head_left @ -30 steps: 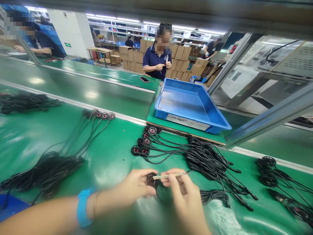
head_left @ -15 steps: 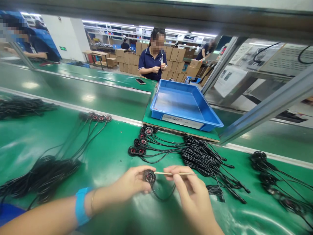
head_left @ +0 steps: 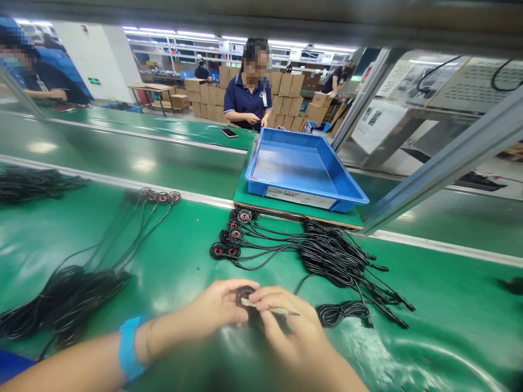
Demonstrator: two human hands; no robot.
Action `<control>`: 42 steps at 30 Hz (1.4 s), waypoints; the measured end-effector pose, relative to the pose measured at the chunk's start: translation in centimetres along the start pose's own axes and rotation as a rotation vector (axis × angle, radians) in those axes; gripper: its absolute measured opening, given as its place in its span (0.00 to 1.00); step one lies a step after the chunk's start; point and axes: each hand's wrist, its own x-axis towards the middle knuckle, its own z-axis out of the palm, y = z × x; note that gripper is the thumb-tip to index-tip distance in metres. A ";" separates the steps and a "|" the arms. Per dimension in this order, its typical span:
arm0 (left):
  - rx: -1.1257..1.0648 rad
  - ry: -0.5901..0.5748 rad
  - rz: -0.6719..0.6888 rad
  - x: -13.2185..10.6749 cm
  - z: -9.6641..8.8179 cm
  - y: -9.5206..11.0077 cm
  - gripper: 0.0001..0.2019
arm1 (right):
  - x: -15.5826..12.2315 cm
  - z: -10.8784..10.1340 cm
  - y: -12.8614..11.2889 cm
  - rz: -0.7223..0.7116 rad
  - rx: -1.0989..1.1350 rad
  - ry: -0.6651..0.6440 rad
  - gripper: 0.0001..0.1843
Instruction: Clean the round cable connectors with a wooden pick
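Observation:
My left hand [head_left: 216,305] grips a black round wheel-shaped part [head_left: 240,294] with a toothed rim, its fingers curled about the edge. A thin pale stick [head_left: 281,311] with a narrow darker tip is pinched between the fingers of my right hand [head_left: 290,318]. Its broad pale end lies over the face of the round part, which it and my fingers partly cover. Just beyond my hands, several similar round parts with red centres [head_left: 236,234] rest on the green bench, joined to a bundle of black cables [head_left: 337,250]. A coiled black cable [head_left: 343,313] lies beside my right hand.
A blue tray [head_left: 294,198] stands on a raised green board ahead. More black cables [head_left: 77,291] with round parts [head_left: 163,197] lie at the left. A slanted metal post [head_left: 441,158] rises at the right. A co-worker [head_left: 247,100] stands across the bench near a phone [head_left: 229,133].
My right hand has moved left to the round part, bringing the stick's pale end over its face. My left hand keeps its hold. The view has shifted slightly.

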 end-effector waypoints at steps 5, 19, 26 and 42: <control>0.027 0.000 0.004 0.0 0.0 0.0 0.26 | 0.4 0.4 0.1 0.004 -0.089 0.030 0.11; 0.018 0.016 0.033 0.1 -0.1 -1.0 0.24 | 0.8 0.7 -0.6 0.203 -0.165 0.143 0.06; 0.014 0.063 -0.008 0.3 0.1 -0.4 0.28 | 0.8 -0.1 -0.2 0.289 -0.067 0.204 0.05; 0.036 0.101 0.020 0.2 0.4 -0.7 0.28 | 0.9 0.0 -0.9 0.159 -0.178 0.269 0.06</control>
